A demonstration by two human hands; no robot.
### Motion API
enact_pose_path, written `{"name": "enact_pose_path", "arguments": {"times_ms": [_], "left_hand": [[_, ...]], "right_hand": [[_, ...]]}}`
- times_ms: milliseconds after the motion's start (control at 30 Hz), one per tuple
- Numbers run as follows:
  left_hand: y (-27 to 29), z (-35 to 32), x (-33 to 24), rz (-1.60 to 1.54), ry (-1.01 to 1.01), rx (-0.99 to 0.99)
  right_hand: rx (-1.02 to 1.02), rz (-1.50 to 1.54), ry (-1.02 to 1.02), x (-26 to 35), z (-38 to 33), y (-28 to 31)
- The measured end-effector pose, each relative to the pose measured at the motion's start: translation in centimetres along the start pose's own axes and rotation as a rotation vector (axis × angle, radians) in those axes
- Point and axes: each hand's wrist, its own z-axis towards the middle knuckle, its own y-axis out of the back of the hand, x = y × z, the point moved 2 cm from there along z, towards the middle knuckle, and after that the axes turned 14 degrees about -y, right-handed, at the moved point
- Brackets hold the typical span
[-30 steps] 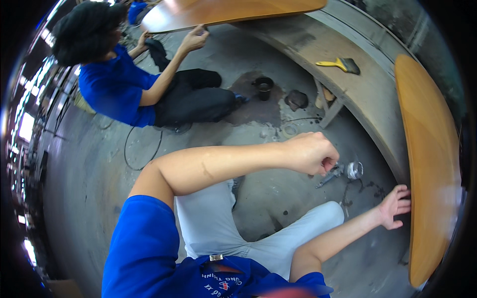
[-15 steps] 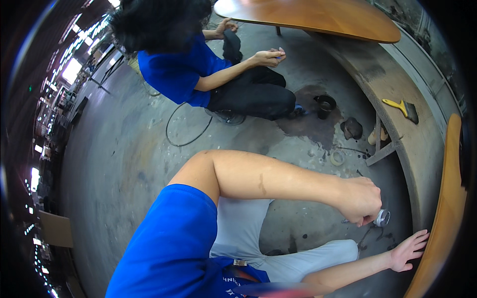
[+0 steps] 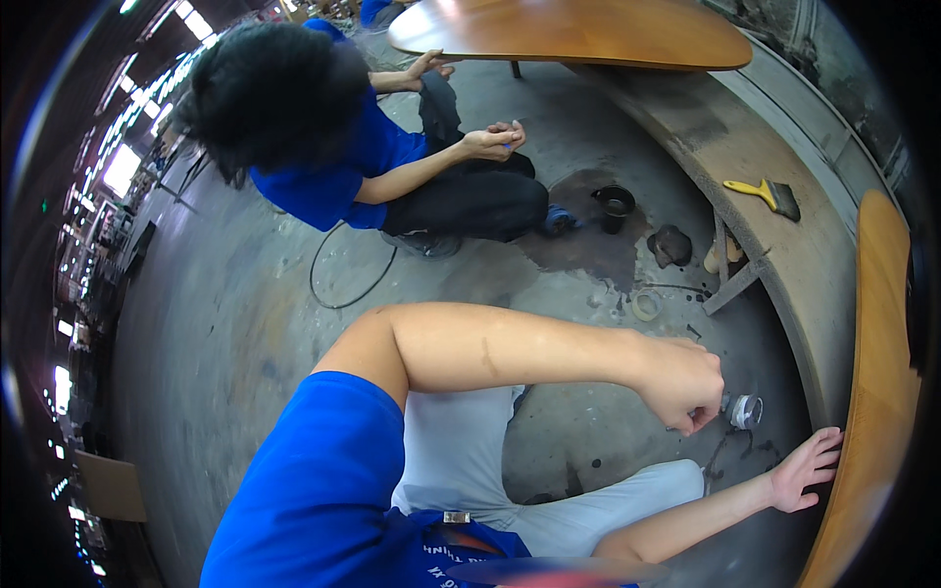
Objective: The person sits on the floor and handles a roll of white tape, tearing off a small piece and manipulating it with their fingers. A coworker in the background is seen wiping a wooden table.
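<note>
A: Left hand [image 3: 681, 382]?
B: Curled, fingers folded in, held out over the concrete floor [image 3: 225, 323]. Whether it pinches anything, cannot tell; the knuckles hide it.
A: Right hand [image 3: 806, 470]?
B: Open, fingers spread, tips at the inner edge of the curved wooden panel [image 3: 877, 392], far right. Seems a light touch, perhaps to steady it or spare the glossy face.
A: Panels, counted?
B: Two. The second, a rounded tabletop [image 3: 569, 34], sits at the top of the view, one leg [image 3: 516, 70] showing beneath.
A: Who's by it?
B: One co-worker [image 3: 333, 181], crouched low, probably to be level with the rim. One hand [image 3: 428, 67] at that rim, the other [image 3: 495, 142] drawn up, fingers together.
A: Tools?
B: One yellow-handled brush [image 3: 774, 196], flat on the dusty bench [image 3: 676, 113], likely to keep its bristles off the ground. One black pot [image 3: 613, 206], one pale ring [image 3: 647, 306], one silvery metal cup [image 3: 745, 412] just beyond the left hand; all on the floor, presumably for easy reach from low down.
</note>
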Motion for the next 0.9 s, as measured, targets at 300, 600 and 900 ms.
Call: {"name": "enact_pose_path", "arguments": {"times_ms": [300, 600, 900], "left_hand": [[-0.2, 0.5, 0.3, -0.027, 0.016, 0.049], [-0.4, 0.7, -0.3, -0.029, -0.014, 0.066], [-1.1, 2.1, 0.0, -0.034, -0.038, 0.079]], "right_hand": [[-0.172, 0.017, 0.200, 0.9, -0.9, -1.7], [-0.044, 0.254, 0.213, 1.8, -1.0, -1.2], [-0.097, 0.091, 0.092, 2.0, -0.2, 1.4]]}}
